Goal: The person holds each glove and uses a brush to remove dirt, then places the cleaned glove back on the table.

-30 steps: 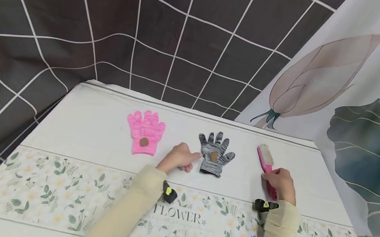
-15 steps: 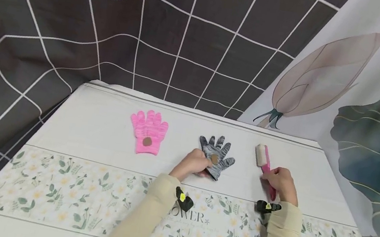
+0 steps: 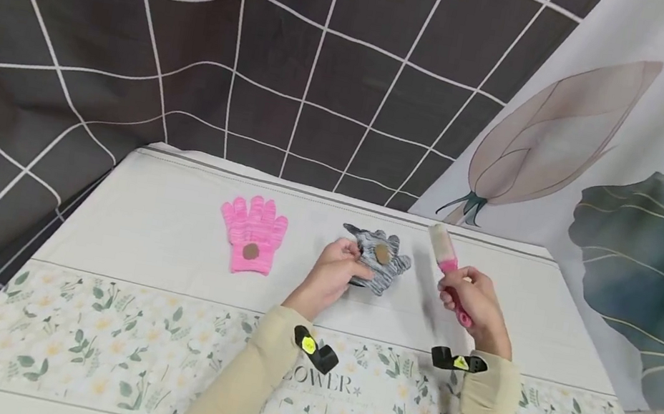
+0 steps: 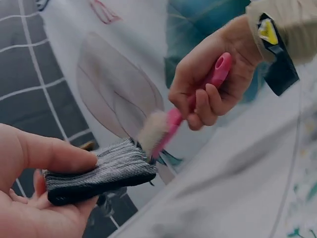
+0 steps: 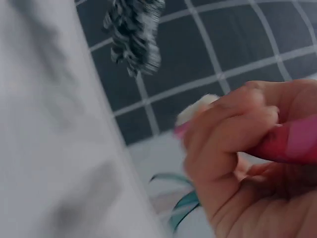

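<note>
My left hand (image 3: 331,272) pinches a grey-and-black knit glove (image 3: 385,273) by its cuff, thumb on top, and holds it above the table. A brown round patch shows on the glove's face, and its fingers droop in the head view. In the left wrist view the cuff of the glove (image 4: 114,166) lies between thumb and fingers. My right hand (image 3: 476,302) grips the pink handle of a brush (image 3: 444,250) with pale bristles, raised off the table. The right wrist view shows the curled fingers of the right hand (image 5: 233,144) around the handle; the bristles are mostly hidden there.
A pink knit glove (image 3: 253,234) with a brown patch lies flat on the table to the left. The white table cover (image 3: 153,222) has a floral printed band (image 3: 108,345) near the front. A dark grid-patterned curtain (image 3: 279,47) hangs behind.
The left hand has moved right, taken hold of the grey glove's cuff and lifted it. The right hand has raised the brush from the table and tilted its head leftward.
</note>
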A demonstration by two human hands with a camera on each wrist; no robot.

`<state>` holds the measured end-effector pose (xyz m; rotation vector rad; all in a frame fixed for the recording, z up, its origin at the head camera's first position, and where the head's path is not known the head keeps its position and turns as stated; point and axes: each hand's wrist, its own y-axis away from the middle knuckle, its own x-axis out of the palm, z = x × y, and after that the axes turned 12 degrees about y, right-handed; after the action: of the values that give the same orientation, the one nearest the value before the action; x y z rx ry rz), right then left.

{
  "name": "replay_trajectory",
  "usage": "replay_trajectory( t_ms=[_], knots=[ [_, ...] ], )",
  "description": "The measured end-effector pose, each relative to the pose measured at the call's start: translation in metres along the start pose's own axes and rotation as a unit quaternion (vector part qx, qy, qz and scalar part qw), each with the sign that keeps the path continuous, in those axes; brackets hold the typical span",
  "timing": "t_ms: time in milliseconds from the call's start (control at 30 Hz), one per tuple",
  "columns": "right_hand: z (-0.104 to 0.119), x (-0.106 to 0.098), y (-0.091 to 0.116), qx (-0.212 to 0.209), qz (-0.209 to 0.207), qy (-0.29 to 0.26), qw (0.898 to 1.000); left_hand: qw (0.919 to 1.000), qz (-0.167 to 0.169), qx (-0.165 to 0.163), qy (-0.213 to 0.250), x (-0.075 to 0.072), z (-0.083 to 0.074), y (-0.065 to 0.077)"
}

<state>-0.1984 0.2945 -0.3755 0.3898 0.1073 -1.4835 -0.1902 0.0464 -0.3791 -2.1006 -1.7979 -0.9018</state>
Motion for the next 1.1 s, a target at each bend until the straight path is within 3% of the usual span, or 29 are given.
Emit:
replay_trajectory(
  t_ms=[100, 200, 233, 400, 533, 700, 833, 933, 1100],
  knots=[
    [0.020, 0.011, 0.010, -0.052, -0.031, -0.038, 0.997, 0.9969, 0.018, -0.006, 0.076, -0.001, -0.010, 0.005],
    [0.042, 0.017, 0.024, -0.090, -0.062, -0.070, 0.992, 0.9866, 0.061, -0.004, 0.151, 0.003, -0.022, 0.011],
    [0.063, 0.026, 0.038, -0.090, -0.085, -0.056, 0.991, 0.9829, 0.072, -0.003, 0.170, 0.003, -0.025, 0.013],
    [0.094, 0.047, 0.057, -0.127, -0.119, -0.087, 0.981, 0.9648, 0.110, -0.001, 0.239, 0.005, -0.043, 0.025],
    [0.114, 0.069, 0.074, -0.140, -0.126, -0.112, 0.976, 0.9490, 0.160, 0.000, 0.272, 0.005, -0.054, 0.036],
    [0.129, 0.096, 0.089, -0.191, -0.108, -0.113, 0.969, 0.9506, 0.175, 0.030, 0.254, -0.001, -0.067, 0.054],
    [0.132, 0.111, 0.097, -0.221, -0.060, -0.100, 0.968, 0.9556, 0.164, 0.074, 0.234, -0.006, -0.075, 0.066],
    [0.131, 0.118, 0.099, -0.217, -0.040, -0.073, 0.973, 0.9626, 0.140, 0.106, 0.206, -0.010, -0.078, 0.072],
    [0.129, 0.127, 0.092, -0.192, -0.041, -0.018, 0.980, 0.9709, 0.095, 0.153, 0.158, -0.014, -0.083, 0.076]
  ],
)
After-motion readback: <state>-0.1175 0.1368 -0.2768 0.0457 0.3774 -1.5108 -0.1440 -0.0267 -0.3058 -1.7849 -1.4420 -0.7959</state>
